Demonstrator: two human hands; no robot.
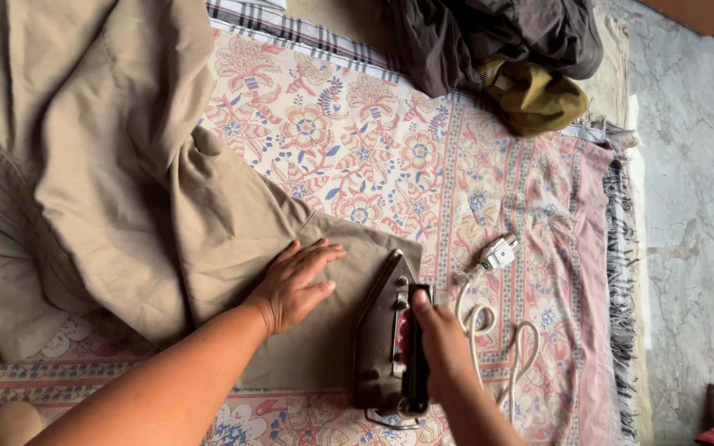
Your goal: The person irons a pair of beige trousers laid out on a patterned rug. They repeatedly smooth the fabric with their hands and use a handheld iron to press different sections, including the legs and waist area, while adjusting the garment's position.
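Here, left hand (295, 285) spread flat, fingers apart, on tan cloth (126, 190) over a flowered sheet (390, 157). Right hand (444, 347) clamped around the handle of a dark iron (382, 339) resting on the cloth's edge. White cord (489, 310) coiled just beside.

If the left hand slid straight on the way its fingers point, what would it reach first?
The left hand lies flat on the khaki cloth, fingers aimed up and to the right. Going on, it would most likely cross the cloth's edge just ahead and slide onto the flowered sheet. The iron sits off to its side.
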